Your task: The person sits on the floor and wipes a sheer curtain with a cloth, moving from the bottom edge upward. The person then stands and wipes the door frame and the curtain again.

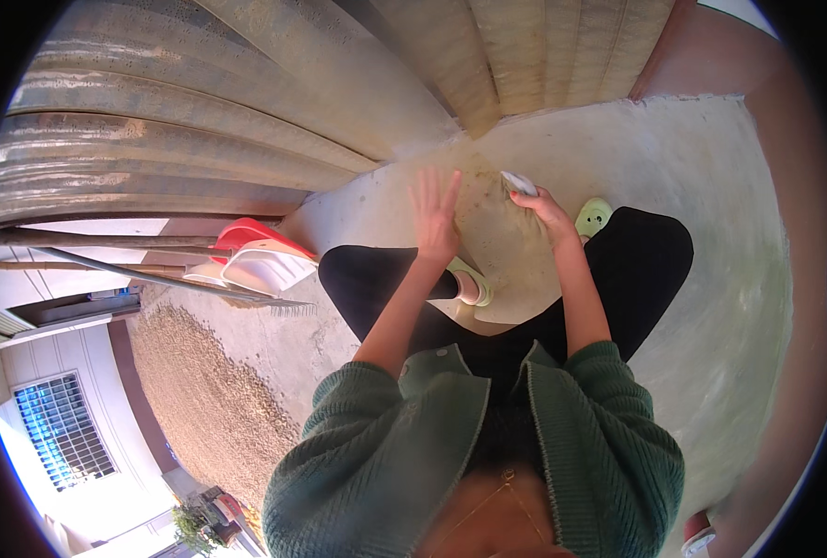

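Note:
My left hand [436, 217] is spread above the concrete floor, fingers apart and pointing away from me, with nothing in it. In my right hand [545, 210] is a small white object [519, 183], gripped near its lower end. What that object is cannot be told; most of its lower part is hidden by my fingers. Dark specks and a brownish stain mark the patch of floor [485, 183] between the two hands. Below my left wrist stands a pale green clog [482, 287] on my foot; the other pale green clog [593, 215] is beside my right wrist.
Corrugated metal sheets [246, 111] stand along the far side and left. Long-handled tools, including a white shovel [263, 270], a red shovel [240, 231] and a metal rake [293, 305], lean at left. A broad spread of tan grain-like material [204, 397] covers the ground behind them.

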The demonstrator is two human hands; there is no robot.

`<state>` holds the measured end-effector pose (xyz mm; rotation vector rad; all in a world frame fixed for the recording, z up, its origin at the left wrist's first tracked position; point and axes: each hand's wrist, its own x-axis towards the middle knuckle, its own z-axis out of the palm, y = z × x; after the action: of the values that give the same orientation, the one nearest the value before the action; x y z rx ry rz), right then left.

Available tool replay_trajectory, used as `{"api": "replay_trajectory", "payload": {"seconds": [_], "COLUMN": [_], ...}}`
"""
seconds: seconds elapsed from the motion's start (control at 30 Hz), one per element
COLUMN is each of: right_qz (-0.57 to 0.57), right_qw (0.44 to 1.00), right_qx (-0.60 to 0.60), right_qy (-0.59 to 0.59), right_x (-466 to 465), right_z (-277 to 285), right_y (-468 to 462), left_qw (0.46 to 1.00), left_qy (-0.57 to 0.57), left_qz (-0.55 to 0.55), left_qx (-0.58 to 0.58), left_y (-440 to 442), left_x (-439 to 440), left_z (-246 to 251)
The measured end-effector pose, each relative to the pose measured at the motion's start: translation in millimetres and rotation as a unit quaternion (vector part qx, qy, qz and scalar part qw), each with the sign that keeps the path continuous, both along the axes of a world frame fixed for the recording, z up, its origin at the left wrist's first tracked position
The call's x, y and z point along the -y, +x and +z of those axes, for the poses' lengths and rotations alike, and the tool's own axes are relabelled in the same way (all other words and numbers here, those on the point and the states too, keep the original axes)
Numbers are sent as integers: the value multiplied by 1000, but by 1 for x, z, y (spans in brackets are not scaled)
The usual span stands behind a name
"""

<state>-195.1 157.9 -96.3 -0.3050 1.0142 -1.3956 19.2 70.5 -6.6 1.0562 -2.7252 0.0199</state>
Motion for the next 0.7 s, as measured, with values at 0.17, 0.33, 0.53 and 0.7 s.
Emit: {"api": "replay_trajectory", "payload": {"seconds": [0.17, 0.33, 0.53, 0.7], "right_qz": [24, 16, 0, -161], "right_qw": [999, 999, 995, 903], "right_qx": [-9, 16, -96, -392], "right_qy": [32, 27, 11, 64], "right_x": [6, -4, -13, -9], "right_z": [22, 24, 34, 41], "right_y": [16, 12, 3, -11], "left_qw": [661, 333, 301, 229], "left_qy": [468, 751, 786, 787], "left_qz": [302, 212, 111, -92], "left_qx": [-503, -529, -529, -565], "left_y": [79, 29, -11, -6], "left_x": [47, 45, 26, 31], "left_z": [-87, -66, -35, -27]}}
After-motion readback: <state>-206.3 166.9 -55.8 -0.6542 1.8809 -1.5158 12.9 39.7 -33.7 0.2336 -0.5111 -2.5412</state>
